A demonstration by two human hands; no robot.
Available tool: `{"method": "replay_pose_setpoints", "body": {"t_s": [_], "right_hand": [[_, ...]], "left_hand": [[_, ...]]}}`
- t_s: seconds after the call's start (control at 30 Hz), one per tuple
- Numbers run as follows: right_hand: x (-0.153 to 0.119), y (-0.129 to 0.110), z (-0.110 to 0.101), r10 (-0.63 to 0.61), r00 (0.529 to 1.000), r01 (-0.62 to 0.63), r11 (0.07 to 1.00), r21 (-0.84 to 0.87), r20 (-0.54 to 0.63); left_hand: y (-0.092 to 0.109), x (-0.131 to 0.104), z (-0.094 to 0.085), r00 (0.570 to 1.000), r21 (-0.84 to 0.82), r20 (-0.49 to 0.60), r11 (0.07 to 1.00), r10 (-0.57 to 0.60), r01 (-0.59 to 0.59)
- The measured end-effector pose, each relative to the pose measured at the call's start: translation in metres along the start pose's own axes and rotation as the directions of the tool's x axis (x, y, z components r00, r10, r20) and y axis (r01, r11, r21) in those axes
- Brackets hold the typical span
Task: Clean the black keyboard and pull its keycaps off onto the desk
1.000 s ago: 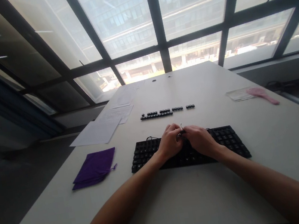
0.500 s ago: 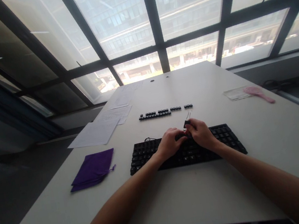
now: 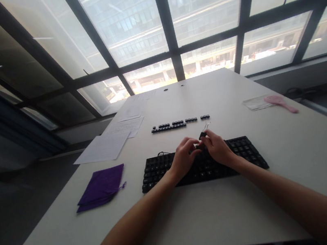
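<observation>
A black keyboard [image 3: 158, 169] lies on the white table in front of me, with both hands above its middle. My right hand [image 3: 217, 149] is closed round a keycap puller [image 3: 202, 135], a black body whose thin metal wires point up and away from me. My left hand [image 3: 185, 156] is beside it, thumb and fingers brought together near a small dark piece [image 3: 199, 146] that I cannot make out clearly. The fingertips of the two hands nearly meet. Beyond the keyboard, loose black keycaps [image 3: 169, 128] stand in two rows.
A purple cloth pouch [image 3: 101, 187] lies left of the keyboard. Sheets of paper [image 3: 102, 148] lie behind it. At the right are a pink handled object [image 3: 281, 103] and a flat pale packet [image 3: 255, 103]. Large windows rise past the table's far edge [image 3: 206, 76].
The fingers of both hands have shifted slightly over the keyboard, and the keycap puller has moved a little left with my right hand. The view has shifted slightly too.
</observation>
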State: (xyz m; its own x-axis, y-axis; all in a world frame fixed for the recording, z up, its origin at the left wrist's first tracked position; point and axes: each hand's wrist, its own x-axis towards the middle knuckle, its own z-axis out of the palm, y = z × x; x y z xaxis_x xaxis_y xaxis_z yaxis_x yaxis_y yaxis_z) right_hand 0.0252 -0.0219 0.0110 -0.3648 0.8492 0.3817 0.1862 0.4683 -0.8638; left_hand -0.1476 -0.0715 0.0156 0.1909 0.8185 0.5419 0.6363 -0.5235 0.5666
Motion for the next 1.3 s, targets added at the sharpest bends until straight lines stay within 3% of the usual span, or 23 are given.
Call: {"method": "replay_pose_setpoints", "body": {"t_s": [0.2,0.43,0.57,0.67,0.87,1.1,1.3], "right_hand": [[0.000,0.000,-0.001,-0.023,1.000,0.023,0.999,0.028,-0.001],[0.000,-0.001,-0.001,-0.012,1.000,0.011,0.999,0.041,0.008],[0.001,0.002,0.002,-0.007,1.000,0.006,0.998,0.056,0.008],[0.001,0.004,0.002,-0.016,1.000,0.016,0.999,0.033,0.004],[0.001,0.004,0.002,-0.025,1.000,0.025,1.000,0.019,0.005],[0.000,0.002,0.001,-0.012,1.000,0.012,1.000,0.003,0.007],[0.001,0.001,0.001,-0.004,1.000,0.004,1.000,0.012,0.011]], "left_hand": [[-0.001,-0.004,0.003,0.994,0.076,0.075,0.994,0.077,-0.083],[0.005,0.006,-0.007,0.999,-0.043,-0.006,0.998,-0.051,0.051],[-0.016,0.030,-0.015,0.974,-0.048,-0.003,0.973,-0.228,0.228],[-0.039,0.057,-0.015,0.953,0.056,0.029,0.953,-0.301,0.299],[-0.076,0.104,0.004,0.963,0.384,0.141,0.910,-0.228,0.159],[-0.094,0.114,0.016,0.977,0.467,0.131,0.879,-0.170,0.091],[-0.104,0.110,0.014,0.982,0.473,0.032,0.869,-0.185,0.148]]}}
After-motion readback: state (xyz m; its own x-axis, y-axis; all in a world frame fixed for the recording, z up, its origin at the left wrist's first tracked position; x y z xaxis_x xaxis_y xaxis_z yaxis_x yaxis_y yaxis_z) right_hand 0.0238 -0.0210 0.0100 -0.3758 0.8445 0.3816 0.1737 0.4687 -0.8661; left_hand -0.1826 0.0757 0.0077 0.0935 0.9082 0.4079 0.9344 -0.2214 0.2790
